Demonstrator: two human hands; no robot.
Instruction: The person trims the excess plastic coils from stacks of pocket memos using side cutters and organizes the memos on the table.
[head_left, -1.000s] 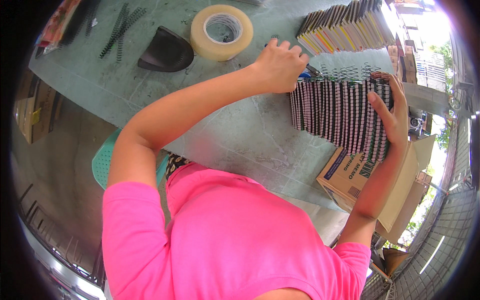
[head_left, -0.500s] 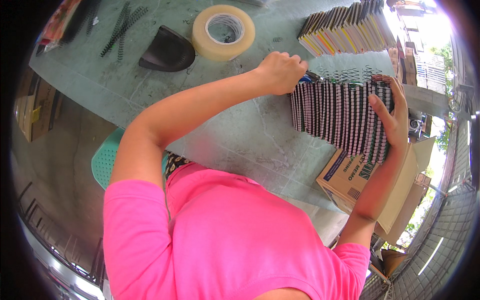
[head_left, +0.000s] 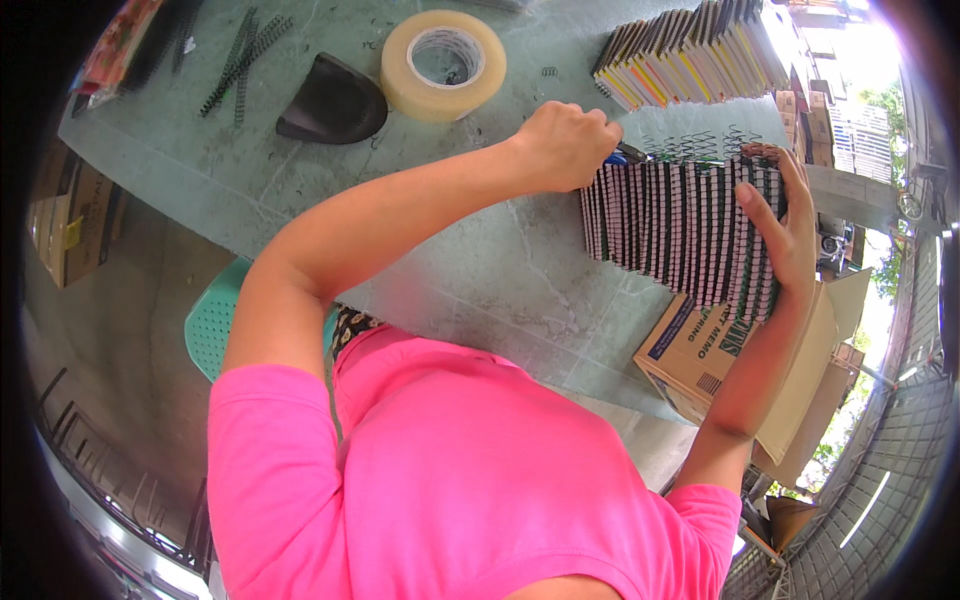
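A row of spiral notebooks [head_left: 680,235] stands packed together at the table's right side, bindings facing me. Loose ends of wire coils [head_left: 700,148] stick out along its far edge. My left hand [head_left: 568,147] is closed in a fist at the row's far left corner, around a small blue-handled hand tool [head_left: 622,155]. Most of that tool is hidden, but its dark metal end points right, toward the coil ends. Against the row's right end lies my right hand [head_left: 785,215], fingers curled over the far corner and thumb along the near side, steadying the notebooks.
Another row of notebooks [head_left: 690,60] stands at the far right. A large tape roll [head_left: 395,75], a black curved piece [head_left: 335,105] and loose black coils [head_left: 240,65] lie left on the table. An open cardboard box [head_left: 690,350] is below the right table edge.
My left hand has shifted very slightly to the right with the blue-handled tool. The right hand keeps its place on the notebooks.
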